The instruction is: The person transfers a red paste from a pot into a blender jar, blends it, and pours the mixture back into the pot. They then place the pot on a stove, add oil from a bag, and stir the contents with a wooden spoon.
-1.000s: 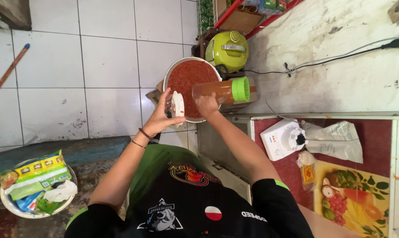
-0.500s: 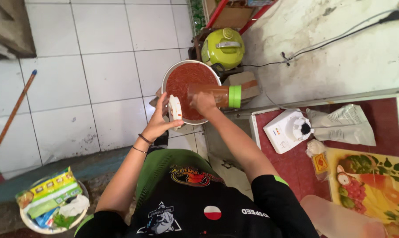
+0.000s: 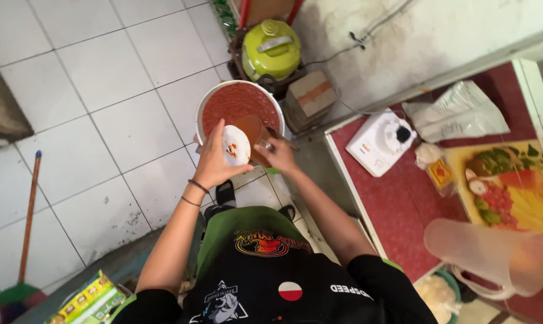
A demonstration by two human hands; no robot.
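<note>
Jar (image 3: pixel 252 133) tipped mouth-first over red-filled basin (image 3: pixel 207 103), long axis running away from the body | right hand (image 3: pixel 276 153) clasps jar, nearer | left hand (image 3: pixel 214 159) pinches white lid (image 3: pixel 236 146) just beside

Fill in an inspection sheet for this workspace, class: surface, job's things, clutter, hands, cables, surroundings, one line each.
Surface: white tiled floor, stained near the person's feet; red counter to the right.
Job's things: big pot of red sauce on the floor; jar of orange-brown liquid tipped over it; white lid.
Clutter: cardboard box, white blender base, plastic bag, clear jug, packets in a bowl.
Hands: left hand has the lid in its grip; right hand holds the jar.
Cables: dark cord along the wall.
Surroundings: green rice cooker, broom, pale wall.
</note>
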